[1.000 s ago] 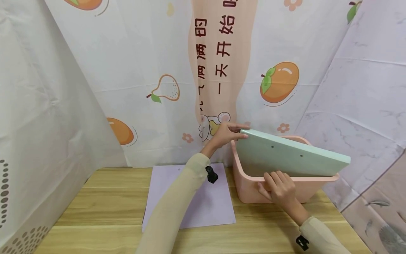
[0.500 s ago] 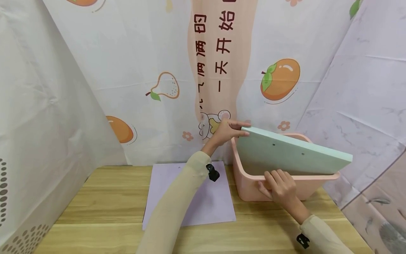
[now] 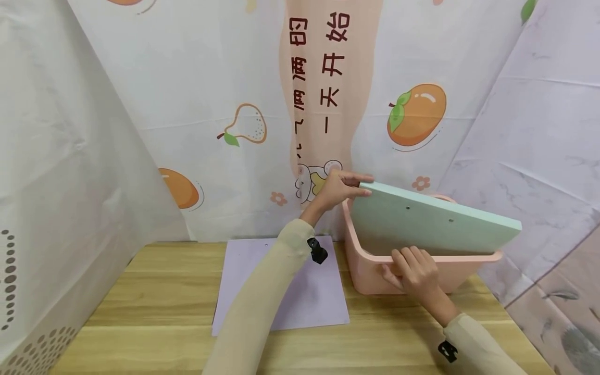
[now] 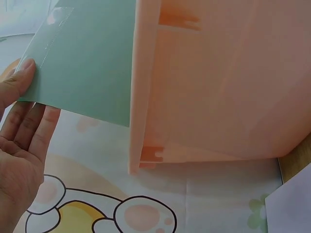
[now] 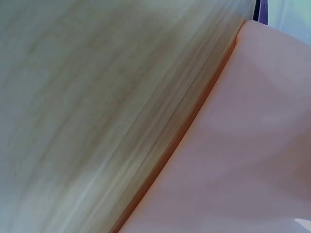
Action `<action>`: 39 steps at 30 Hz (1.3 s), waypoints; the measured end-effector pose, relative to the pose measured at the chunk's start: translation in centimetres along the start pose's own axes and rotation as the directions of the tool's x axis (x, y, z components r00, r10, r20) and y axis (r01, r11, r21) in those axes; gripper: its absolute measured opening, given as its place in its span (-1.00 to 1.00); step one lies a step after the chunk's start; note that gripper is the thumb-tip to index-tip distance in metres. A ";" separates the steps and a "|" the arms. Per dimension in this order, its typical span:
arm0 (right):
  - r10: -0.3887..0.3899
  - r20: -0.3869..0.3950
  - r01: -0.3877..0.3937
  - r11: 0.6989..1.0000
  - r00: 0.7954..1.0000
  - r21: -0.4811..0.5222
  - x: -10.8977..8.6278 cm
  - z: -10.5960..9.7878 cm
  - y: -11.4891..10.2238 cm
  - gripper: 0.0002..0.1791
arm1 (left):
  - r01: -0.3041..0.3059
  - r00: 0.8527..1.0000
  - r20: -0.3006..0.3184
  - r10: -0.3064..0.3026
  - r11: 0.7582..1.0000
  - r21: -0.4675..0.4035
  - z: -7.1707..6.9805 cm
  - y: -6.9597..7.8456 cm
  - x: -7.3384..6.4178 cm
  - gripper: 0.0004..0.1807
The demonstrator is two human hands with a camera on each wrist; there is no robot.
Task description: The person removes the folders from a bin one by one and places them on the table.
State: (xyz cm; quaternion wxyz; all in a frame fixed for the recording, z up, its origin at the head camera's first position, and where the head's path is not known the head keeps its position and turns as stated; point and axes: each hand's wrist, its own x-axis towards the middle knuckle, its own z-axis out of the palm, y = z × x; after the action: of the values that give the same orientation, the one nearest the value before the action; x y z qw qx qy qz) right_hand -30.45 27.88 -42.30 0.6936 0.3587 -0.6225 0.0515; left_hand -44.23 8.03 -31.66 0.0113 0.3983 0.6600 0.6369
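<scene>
A mint-green binder (image 3: 422, 226) with two rivets on its cover stands tilted in the pink storage bin (image 3: 379, 276), its right end jutting above the rim. At the binder's upper left corner, my left hand (image 3: 336, 188) pinches it between thumb and fingers. In the left wrist view, the thumb lies on the spine of the binder (image 4: 87, 63) beside a clear label pocket. My right hand (image 3: 416, 273) grips the bin's front rim, fingers over the top and thumb against the outer wall. The right wrist view shows only the bin's wall (image 5: 233, 145) and the tabletop; the hand is outside it.
A lilac folder or board (image 3: 307, 297) with a small hole near its top lies flat on the wooden table (image 3: 154, 297), partly under my left forearm. A fruit-printed curtain (image 3: 211, 172) hangs close behind the table, with more white cloth at both sides.
The binder has risen slightly out of the bin, along with my left hand. My right hand keeps its grip on the rim, and the head view has tilted a little downward.
</scene>
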 end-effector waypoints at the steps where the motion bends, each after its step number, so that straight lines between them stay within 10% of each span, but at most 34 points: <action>1: 0.000 0.000 0.000 1.000 1.000 -0.001 0.0 0.0 0.1 -0.48 | 0.001 1.000 0.002 -0.001 1.000 0.002 0.0 0.1 0.0 -0.61; 39: -0.008 -0.010 0.008 1.000 1.000 -0.010 0.2 -0.1 0.1 -0.46 | 0.040 0.999 -0.032 -0.038 0.998 0.056 0.5 3.2 -0.3 -0.62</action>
State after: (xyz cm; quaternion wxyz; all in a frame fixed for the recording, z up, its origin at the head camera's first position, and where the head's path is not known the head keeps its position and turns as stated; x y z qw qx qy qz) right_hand -30.40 27.91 -42.12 0.6989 0.3573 -0.6177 0.0473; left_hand -42.15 7.91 -29.21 0.0021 0.3757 0.6855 0.6236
